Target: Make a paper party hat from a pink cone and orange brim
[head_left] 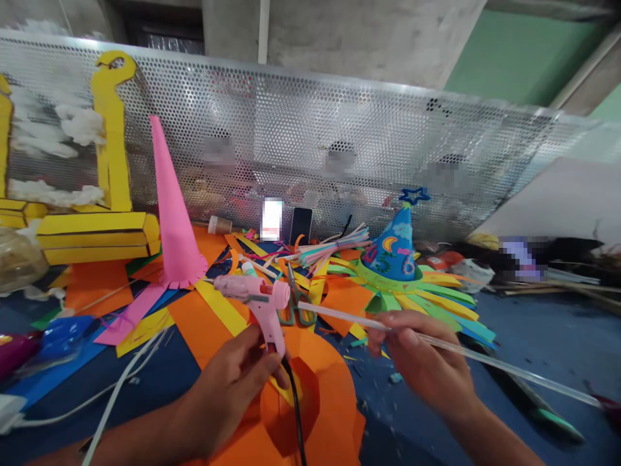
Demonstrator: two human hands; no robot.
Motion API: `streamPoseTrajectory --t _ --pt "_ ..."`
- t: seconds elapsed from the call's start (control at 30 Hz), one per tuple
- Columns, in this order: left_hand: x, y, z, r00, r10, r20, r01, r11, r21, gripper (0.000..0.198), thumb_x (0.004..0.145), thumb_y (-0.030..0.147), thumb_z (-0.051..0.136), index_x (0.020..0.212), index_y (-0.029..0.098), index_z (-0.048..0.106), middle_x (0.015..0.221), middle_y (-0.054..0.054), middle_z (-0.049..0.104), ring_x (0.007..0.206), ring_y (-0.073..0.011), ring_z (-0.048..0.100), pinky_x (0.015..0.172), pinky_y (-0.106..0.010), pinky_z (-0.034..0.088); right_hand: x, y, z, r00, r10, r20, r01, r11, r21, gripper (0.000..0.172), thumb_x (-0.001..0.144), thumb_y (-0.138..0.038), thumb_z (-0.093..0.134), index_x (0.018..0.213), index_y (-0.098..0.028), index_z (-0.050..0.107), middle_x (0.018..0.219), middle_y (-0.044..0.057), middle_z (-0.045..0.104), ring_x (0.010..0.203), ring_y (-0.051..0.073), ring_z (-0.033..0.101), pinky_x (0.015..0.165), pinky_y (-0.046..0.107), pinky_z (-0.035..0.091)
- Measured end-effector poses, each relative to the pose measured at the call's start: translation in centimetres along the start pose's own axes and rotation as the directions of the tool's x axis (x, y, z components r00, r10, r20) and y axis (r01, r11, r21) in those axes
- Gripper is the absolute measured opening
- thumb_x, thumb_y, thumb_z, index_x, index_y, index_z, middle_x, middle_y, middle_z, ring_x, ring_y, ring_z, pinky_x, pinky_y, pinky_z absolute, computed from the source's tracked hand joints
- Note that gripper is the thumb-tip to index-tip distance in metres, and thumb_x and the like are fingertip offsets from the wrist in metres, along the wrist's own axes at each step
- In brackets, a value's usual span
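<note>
My left hand (242, 372) is closed around the handle of a pink hot glue gun (264, 304), its nozzle pointing left. A black cord hangs down from the handle. Between the thumb and fingers of my right hand (422, 356) is a long translucent glue stick (514, 372). The near end of the stick lies against or in the back of the gun; I cannot tell how deep. Below the gun lies an orange paper ring (334, 382) with a dark opening. Green-handled scissors (295, 298) rest just behind the gun.
A pink paper cone (174, 220) stands at the left beside a yellow cardboard structure (111, 142). A decorated blue cone hat (395, 249) with paper strips sits at the right. Two phones lean against the perforated metal panel (301, 129). White cables (121, 382) cross the left side.
</note>
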State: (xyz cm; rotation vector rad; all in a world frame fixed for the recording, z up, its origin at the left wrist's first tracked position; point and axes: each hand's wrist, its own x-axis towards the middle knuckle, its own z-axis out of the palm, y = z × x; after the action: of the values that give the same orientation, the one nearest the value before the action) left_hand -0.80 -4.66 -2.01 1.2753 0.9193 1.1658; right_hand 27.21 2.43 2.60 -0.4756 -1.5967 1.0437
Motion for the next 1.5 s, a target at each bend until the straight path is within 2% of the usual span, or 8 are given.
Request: streamPoseTrajectory --t 0.07,0.17,0.6,0.83,1.0,1.3,1.5 --pt "0.0 0.0 0.0 1.000 -0.005 0.016 0.005 1.000 0.013 0.041 0.099 0.059 0.063 0.103 0.018 0.067 0.094 -0.003 0.066 0.085 -0.0166 0.070 0.083 -0.029 0.055 -0.3 -0.3 0.3 0.999 -0.037 0.036 0.039 0.998 -0.042 0.017 0.100 -0.034 0.070 0.110 -0.031 0.084 0.082 0.006 0.080 0.067 0.019 0.072 0.058 0.030 0.061" --pt "0.1 -0.2 -0.1 0.999 -0.006 0.047 0.005 1.000 0.015 0.041 0.100 0.058 0.062 0.106 0.018 0.067 0.095 -0.003 0.066 0.086 -0.0174 0.070 0.084 -0.030 0.055 -0.4 -0.4 0.6 0.998 -0.059 0.030 0.061 0.996 -0.061 0.018 0.101 -0.033 0.069 0.112 -0.031 0.083 0.081 0.006 0.080 0.067 0.019 0.072 0.057 0.029 0.062" --pt "0.1 -0.4 -0.4 0.996 -0.035 0.077 0.033 0.999 0.034 0.033 0.102 0.050 0.061 0.109 0.019 0.068 0.100 -0.005 0.068 0.093 -0.0194 0.067 0.089 -0.032 0.053 -0.5 -0.3 0.3 0.997 -0.016 -0.072 0.007 0.992 -0.124 0.016 0.098 -0.039 0.074 0.106 -0.031 0.085 0.081 0.006 0.082 0.064 0.020 0.074 0.055 0.030 0.062" --pt "-0.2 -0.5 -0.4 0.993 -0.065 0.095 0.058 0.995 0.081 0.032 0.101 0.049 0.062 0.110 0.018 0.067 0.097 -0.005 0.069 0.092 -0.0198 0.067 0.087 -0.031 0.052 -0.1 -0.6 0.2 0.984 0.026 -0.176 -0.042 0.995 -0.088 0.020 0.090 -0.046 0.081 0.097 -0.028 0.085 0.072 0.006 0.079 0.060 0.022 0.072 0.049 0.031 0.060" --pt "-0.2 -0.4 -0.4 0.991 -0.078 0.110 0.068 0.993 0.095 0.031 0.101 0.048 0.061 0.109 0.018 0.067 0.097 -0.006 0.069 0.092 -0.0202 0.068 0.087 -0.031 0.053 -0.1 -0.3 0.2 0.987 0.032 -0.155 -0.038 0.998 -0.040 0.015 0.093 -0.041 0.079 0.101 -0.029 0.084 0.075 0.004 0.078 0.061 0.018 0.071 0.050 0.027 0.059" --pt "-0.3 -0.6 -0.7 0.990 -0.088 0.108 0.071 0.986 0.151 0.033 0.103 0.049 0.058 0.108 0.017 0.066 0.096 -0.006 0.070 0.087 -0.0195 0.069 0.083 -0.031 0.052 -1.2 -0.4 -0.3 0.991 -0.058 -0.120 0.021 0.958 -0.286 0.010 0.092 -0.031 0.081 0.100 -0.027 0.082 0.082 0.007 0.081 0.066 0.021 0.077 0.057 0.028 0.066" --pt "-0.4 0.0 -0.4 0.997 -0.033 0.063 0.016 0.968 0.252 0.030 0.103 0.048 0.057 0.101 0.019 0.066 0.088 -0.004 0.070 0.080 -0.0182 0.068 0.076 -0.028 0.051 -0.9 -0.7 0.0 0.984 -0.075 -0.164 0.014 0.937 -0.350 0.011 0.092 -0.034 0.081 0.100 -0.027 0.085 0.071 0.006 0.081 0.055 0.021 0.075 0.050 0.027 0.065"
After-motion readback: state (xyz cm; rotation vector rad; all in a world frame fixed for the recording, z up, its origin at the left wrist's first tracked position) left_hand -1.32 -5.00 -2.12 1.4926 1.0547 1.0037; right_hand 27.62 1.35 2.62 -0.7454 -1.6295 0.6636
